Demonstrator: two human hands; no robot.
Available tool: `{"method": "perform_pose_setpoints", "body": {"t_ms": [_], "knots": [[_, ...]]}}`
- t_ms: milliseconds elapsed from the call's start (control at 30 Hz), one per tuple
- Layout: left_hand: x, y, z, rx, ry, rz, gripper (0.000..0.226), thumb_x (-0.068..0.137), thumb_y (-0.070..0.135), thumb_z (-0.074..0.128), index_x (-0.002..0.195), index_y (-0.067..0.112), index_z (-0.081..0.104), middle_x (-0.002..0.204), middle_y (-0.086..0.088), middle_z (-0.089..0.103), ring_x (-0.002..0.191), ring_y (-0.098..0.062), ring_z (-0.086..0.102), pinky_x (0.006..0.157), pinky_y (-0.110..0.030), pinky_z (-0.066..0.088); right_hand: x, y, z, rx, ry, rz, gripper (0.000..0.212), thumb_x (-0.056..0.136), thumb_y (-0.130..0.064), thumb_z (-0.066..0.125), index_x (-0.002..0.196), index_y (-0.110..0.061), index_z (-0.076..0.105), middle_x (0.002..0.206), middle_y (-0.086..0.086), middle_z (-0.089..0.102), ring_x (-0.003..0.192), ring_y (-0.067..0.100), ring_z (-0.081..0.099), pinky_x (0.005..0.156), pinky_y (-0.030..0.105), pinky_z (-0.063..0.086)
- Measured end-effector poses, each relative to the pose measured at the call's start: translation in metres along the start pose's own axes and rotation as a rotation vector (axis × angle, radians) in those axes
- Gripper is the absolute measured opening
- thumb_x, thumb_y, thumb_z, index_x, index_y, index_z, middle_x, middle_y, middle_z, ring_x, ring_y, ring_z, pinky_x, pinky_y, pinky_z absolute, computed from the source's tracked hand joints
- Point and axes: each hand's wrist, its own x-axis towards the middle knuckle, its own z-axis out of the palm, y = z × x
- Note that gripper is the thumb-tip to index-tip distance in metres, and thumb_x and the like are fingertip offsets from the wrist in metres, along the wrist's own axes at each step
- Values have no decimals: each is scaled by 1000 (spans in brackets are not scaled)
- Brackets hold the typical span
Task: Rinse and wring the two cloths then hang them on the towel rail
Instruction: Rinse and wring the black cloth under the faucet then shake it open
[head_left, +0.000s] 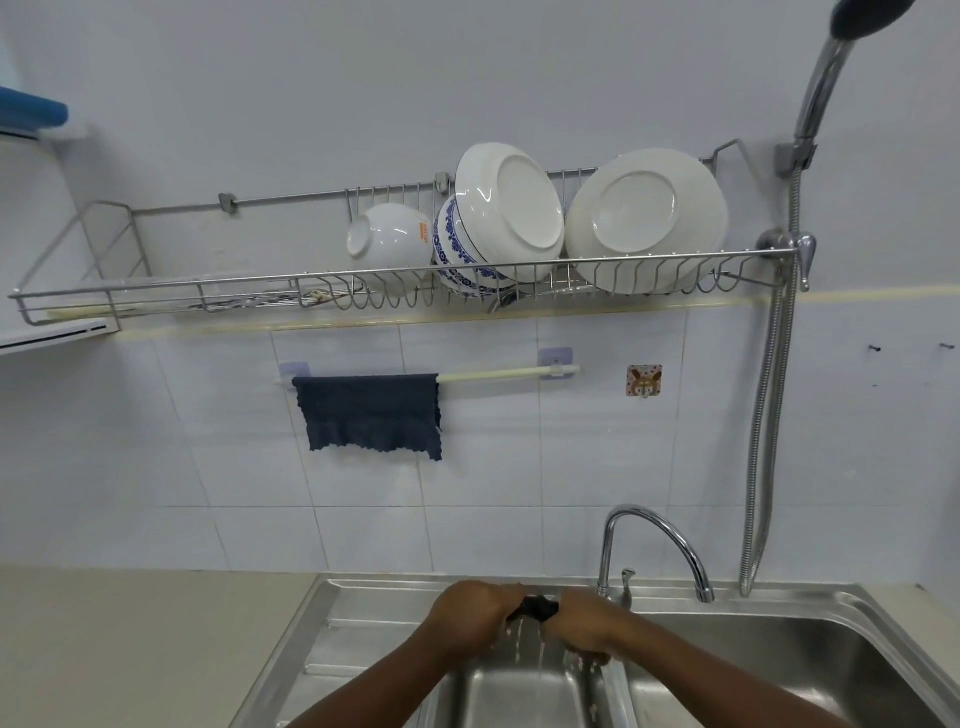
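The dark cloth is mostly hidden inside the left hand and right hand. Both forearms and the sink are cut off by the bottom edge. The shower head is cropped at the top.

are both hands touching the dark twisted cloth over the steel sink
Touching. The head view shows the left hand and right hand gripping opposite ends of the dark twisted cloth, water dripping below.

Sink: brushed stainless, satin sheen. Tap: polished chrome, mirror-glossy. Dish rack: bare metal wire, dull silver. Plates: glazed white ceramic, glossy. Hung cloth: dark blue textile, matt, nubby with a scalloped edge. Wall tiles: smooth, semi-gloss. Desk: beige, matt, smooth.
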Motion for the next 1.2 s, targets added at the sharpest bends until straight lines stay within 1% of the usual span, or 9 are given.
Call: {"method": "perform_pose_setpoints", "body": {"t_ms": [100, 200, 300, 433, 600, 800, 967, 1067, 1200], "knots": [[4, 5, -8, -164, -106, -82, 22, 96, 28, 47, 115, 17, 48, 103, -15, 66, 90, -32, 62, 66, -31, 36, -4, 5, -7, 27, -45, -48, 22, 73, -32, 64, 83, -13, 63, 49, -6, 54, 31, 5, 46, 37, 20, 37], [5, 5, -10, -687, -223, -220, 34, 90, 45, 55, 110, 22, 42, 98, -4, 60, 84, -17, 54, 66, -28, 40, -11, 15, -17, 111, -84, -188, 45, 76, -61, 63, 99, -22, 64, 56, -8, 57, 41, 5, 54, 38, 15, 43], [-2, -1, -9, -1046, -237, -269, 33, 88, 46, 59, 104, 23, 41, 88, 3, 60, 73, -11, 52, 60, -20, 43, -15, 22, -21, 256, -10, -240, 24, 93, -47, 49, 88, -25, 59, 69, -5, 62, 51, 4, 60, 46, 14, 45], [-6, -2, -4, -1109, -111, -350, 17, 86, 35, 66, 83, 23, 54, 78, 10, 61, 74, -6, 55, 71, -20, 42, -6, 34, -17, 142, 239, -309, 28, 96, -28, 48, 73, -39, 59, 78, -11, 64, 77, 3, 60, 70, 18, 42], [-8, 5, -1, -1173, -119, -418, 16, 89, 38, 57, 81, 25, 61, 81, 3, 59, 77, -12, 53, 75, -28, 40, -5, 37, -19, 207, 505, -284, 30, 94, -23, 53, 66, -32, 56, 72, -10, 63, 72, 1, 57, 67, 13, 39], [-2, 7, -11, -1111, -75, -541, 22, 94, 29, 50, 73, 25, 55, 71, 5, 56, 65, -10, 48, 58, -23, 37, -5, 28, -29, 267, 592, -309, 16, 93, -26, 55, 79, -29, 63, 80, -16, 62, 78, -4, 56, 71, 8, 36], [4, 4, -18, -1238, 37, -692, 14, 96, 23, 49, 87, 16, 57, 84, -8, 58, 67, -14, 50, 58, -24, 38, -5, 19, -45, 323, 626, -322, 19, 92, -25, 58, 76, -17, 65, 78, -2, 67, 77, 12, 60, 67, 18, 40], [4, 4, -25, -1353, 34, -680, 21, 99, 19, 42, 106, 31, 58, 96, -7, 67, 76, -16, 59, 59, -21, 45, -8, 9, -52, 356, 570, -344, 19, 92, -24, 56, 78, -15, 64, 74, -4, 65, 76, 14, 60, 66, 20, 41], [1, 0, -34, -1498, -75, -556, 16, 96, 20, 51, 102, 19, 66, 101, -3, 66, 87, -14, 62, 66, -21, 47, -8, 1, -64, 461, 495, -332, 12, 85, -23, 67, 78, -13, 69, 80, 4, 71, 76, 16, 63, 68, 25, 46]]}}
